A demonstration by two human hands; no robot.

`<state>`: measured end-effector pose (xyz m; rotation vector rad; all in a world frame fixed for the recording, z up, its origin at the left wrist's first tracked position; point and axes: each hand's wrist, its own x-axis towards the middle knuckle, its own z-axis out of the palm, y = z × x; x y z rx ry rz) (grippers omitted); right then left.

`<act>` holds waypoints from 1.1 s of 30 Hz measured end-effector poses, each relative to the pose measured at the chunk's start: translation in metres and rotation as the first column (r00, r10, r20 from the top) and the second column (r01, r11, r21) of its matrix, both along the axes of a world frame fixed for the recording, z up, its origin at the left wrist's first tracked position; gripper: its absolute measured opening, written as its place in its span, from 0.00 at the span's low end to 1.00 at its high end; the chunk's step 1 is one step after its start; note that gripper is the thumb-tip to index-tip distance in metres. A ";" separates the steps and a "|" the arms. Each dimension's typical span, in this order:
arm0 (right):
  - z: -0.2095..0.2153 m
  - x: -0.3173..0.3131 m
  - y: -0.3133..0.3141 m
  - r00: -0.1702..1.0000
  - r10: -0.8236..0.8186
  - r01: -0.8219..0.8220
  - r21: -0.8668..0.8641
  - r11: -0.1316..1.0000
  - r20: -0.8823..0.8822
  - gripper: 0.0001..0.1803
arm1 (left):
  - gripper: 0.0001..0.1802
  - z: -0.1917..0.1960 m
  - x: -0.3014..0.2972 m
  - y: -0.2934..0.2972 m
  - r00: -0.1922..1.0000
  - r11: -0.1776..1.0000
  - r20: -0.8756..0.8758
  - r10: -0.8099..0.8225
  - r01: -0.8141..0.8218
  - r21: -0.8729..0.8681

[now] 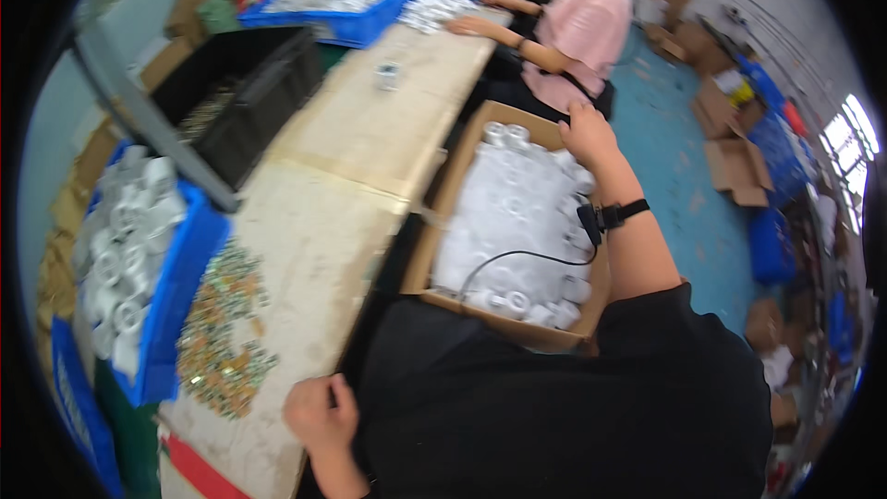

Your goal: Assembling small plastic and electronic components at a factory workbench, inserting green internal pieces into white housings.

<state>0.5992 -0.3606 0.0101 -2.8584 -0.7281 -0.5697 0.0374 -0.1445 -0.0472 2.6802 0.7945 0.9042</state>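
A cardboard box (446, 199) full of white cylindrical plastic parts (513, 212) stands in front of me, beside the table's edge. My right hand (589, 134) grips its far right corner, fingers bent over the rim. At the near edge of the table (319, 222) is my left hand (321, 414), loosely curled, with nothing showing in it. A pile of small metal and orange-brown pieces (222, 337) lies on the tabletop, left of that hand and apart from it. A black strap with a cable circles my right wrist.
On the left, a blue bin (199, 268) holds more white parts, near a black crate (277, 83). A small pale cylinder (387, 76) stands farther along the table. A co-worker in pink (587, 28) sits beyond the box. Cartons (735, 162) line the right side.
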 end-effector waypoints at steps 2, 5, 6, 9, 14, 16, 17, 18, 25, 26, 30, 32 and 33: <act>-0.034 0.040 -0.097 0.863 -0.379 0.215 -0.438 0.873 -0.334 0.27 | 0.08 0.021 0.015 -0.015 0.989 0.983 -0.076 -0.129 0.118 -0.143; -0.106 0.024 -0.171 0.776 -0.324 -0.021 -0.535 0.844 -0.542 0.33 | 0.08 0.038 0.058 -0.040 0.869 0.748 0.025 -0.494 0.440 -0.497; -0.113 0.003 -0.175 0.768 -0.325 -0.031 -0.539 0.841 -0.551 0.33 | 0.12 0.044 0.071 -0.048 0.816 0.711 -0.062 -0.575 0.460 -0.532; -0.120 -0.053 -0.156 0.823 -0.324 0.257 -0.203 0.945 -0.466 0.35 | 0.13 0.012 0.080 -0.049 0.670 0.679 -0.228 -0.706 0.551 -0.484; -0.144 -0.031 -0.136 0.937 -0.141 0.082 -0.192 0.978 -0.318 0.43 | 0.20 -0.010 0.099 -0.046 0.805 0.875 -0.359 -0.472 0.478 -0.076; -0.149 -0.005 -0.126 0.875 -0.137 0.065 -0.168 0.984 -0.464 0.49 | 0.20 -0.014 0.104 -0.041 0.829 0.899 -0.358 -0.429 0.429 -0.084; -0.152 0.008 -0.121 0.789 -0.134 0.058 -0.145 0.988 -0.599 0.55 | 0.19 -0.015 0.107 -0.039 0.848 0.919 -0.358 -0.391 0.384 -0.093; -0.163 0.027 -0.122 0.793 -0.134 0.056 -0.148 0.987 -0.595 0.55 | 0.19 -0.013 0.108 -0.037 0.837 0.898 -0.326 -0.439 0.414 -0.147; -0.183 0.047 -0.088 0.679 -0.349 0.275 -0.217 0.937 -0.646 0.69 | 0.18 -0.024 0.077 -0.018 0.883 0.889 -0.256 -0.394 0.297 -0.348; -0.182 0.044 -0.086 0.711 -0.329 0.250 -0.214 0.944 -0.622 0.69 | 0.16 -0.029 0.070 -0.014 0.889 0.853 -0.181 -0.420 0.319 -0.412; -0.184 0.064 -0.092 0.701 -0.331 0.242 -0.226 0.944 -0.631 0.69 | 0.11 -0.045 0.043 -0.010 0.930 0.683 -0.086 -0.359 0.199 -0.703; -0.186 0.068 -0.087 0.650 -0.379 0.295 -0.240 0.925 -0.659 0.68 | 0.12 -0.071 0.016 -0.005 0.957 0.608 -0.128 -0.259 0.059 -0.792; -0.185 0.065 -0.083 0.653 -0.374 0.289 -0.239 0.927 -0.658 0.68 | 0.12 -0.073 0.007 -0.004 0.959 0.609 -0.127 -0.253 0.055 -0.792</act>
